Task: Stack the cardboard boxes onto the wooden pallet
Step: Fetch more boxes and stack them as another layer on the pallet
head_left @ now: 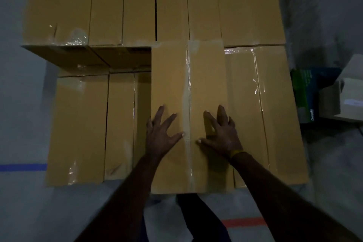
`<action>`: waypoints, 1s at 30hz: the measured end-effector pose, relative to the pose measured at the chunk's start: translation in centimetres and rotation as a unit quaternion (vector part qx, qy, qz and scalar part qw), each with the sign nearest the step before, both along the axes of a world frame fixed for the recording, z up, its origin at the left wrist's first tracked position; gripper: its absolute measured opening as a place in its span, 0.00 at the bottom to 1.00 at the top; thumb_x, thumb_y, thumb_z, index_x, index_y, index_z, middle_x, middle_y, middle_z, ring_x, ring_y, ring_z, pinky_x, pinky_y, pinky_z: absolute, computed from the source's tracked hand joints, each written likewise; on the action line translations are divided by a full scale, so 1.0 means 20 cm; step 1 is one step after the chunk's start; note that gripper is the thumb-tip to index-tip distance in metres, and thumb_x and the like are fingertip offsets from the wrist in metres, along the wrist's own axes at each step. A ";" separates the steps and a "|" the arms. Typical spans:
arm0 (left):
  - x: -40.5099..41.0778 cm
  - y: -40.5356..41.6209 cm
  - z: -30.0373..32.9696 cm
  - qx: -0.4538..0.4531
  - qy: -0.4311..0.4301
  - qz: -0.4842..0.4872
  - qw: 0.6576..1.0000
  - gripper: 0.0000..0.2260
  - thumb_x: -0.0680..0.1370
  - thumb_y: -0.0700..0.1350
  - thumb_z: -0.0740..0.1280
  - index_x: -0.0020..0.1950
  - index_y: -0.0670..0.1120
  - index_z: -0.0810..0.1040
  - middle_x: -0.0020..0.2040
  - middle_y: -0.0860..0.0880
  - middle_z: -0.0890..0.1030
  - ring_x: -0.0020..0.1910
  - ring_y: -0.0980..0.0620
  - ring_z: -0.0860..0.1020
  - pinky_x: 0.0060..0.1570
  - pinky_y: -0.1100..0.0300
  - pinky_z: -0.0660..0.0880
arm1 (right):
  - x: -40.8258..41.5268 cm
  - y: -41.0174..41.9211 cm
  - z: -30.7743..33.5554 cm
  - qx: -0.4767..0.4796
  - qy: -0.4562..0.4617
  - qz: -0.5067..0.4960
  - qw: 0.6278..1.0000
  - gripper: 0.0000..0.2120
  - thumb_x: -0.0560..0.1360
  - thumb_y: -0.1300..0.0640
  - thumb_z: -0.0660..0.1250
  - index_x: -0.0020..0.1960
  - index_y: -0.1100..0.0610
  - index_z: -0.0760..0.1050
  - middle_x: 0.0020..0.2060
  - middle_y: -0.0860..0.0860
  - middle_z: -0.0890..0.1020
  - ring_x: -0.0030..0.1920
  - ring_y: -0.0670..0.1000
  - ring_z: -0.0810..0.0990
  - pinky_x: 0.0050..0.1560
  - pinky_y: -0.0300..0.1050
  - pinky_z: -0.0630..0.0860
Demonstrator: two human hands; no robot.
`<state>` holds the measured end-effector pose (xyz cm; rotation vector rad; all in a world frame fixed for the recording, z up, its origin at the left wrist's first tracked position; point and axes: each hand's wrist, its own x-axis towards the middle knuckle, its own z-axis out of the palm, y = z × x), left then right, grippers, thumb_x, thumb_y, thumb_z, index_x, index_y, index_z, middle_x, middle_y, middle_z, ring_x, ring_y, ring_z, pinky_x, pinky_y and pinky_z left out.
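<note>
Now: both hands flat on top box, centre-near of stack.
Box (189, 116) tan cardboard, long, clear tape down mid seam, w/ like boxes either side; left hand (162, 135) & right hand (222, 133) spread wide, pressing lid.

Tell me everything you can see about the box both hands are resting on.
The cardboard box is long, tan and sealed, with clear shiny tape running lengthwise down its middle seam. It lies flat on the upper layer, its far end against the back row and a taped box beside it on the right. The left hand and right hand press flat on top, fingers spread.
</note>
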<state>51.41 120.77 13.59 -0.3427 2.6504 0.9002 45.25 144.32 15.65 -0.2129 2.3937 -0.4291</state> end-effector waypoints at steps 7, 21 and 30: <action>-0.06 0.04 -0.15 -0.042 -0.115 -0.069 0.990 0.43 0.72 0.61 0.73 0.79 0.67 0.49 0.79 0.60 0.32 0.78 0.32 0.38 0.71 0.31 0.55 | 0.02 0.03 -0.19 0.085 -0.036 0.096 0.991 0.60 0.68 0.36 0.74 0.79 0.43 0.31 0.75 0.56 0.25 0.75 0.68 0.29 0.75 0.67 0.42; 0.20 0.04 0.56 -0.095 -0.045 0.004 0.994 0.36 0.77 0.59 0.68 0.80 0.55 0.55 0.82 0.45 0.45 0.79 0.38 0.50 0.72 0.38 0.62 | 0.20 -0.13 0.51 0.022 0.064 0.097 0.993 0.42 0.78 0.36 0.61 0.81 0.46 0.41 0.80 0.51 0.39 0.80 0.58 0.39 0.75 0.69 0.44; 0.83 -0.15 0.89 -0.075 -0.017 0.078 0.994 0.36 0.77 0.59 0.68 0.81 0.56 0.54 0.82 0.47 0.43 0.80 0.39 0.48 0.72 0.36 0.62 | 0.65 -0.34 0.84 0.024 0.113 0.165 0.980 0.41 0.78 0.35 0.59 0.81 0.46 0.39 0.80 0.51 0.38 0.80 0.59 0.39 0.74 0.69 0.43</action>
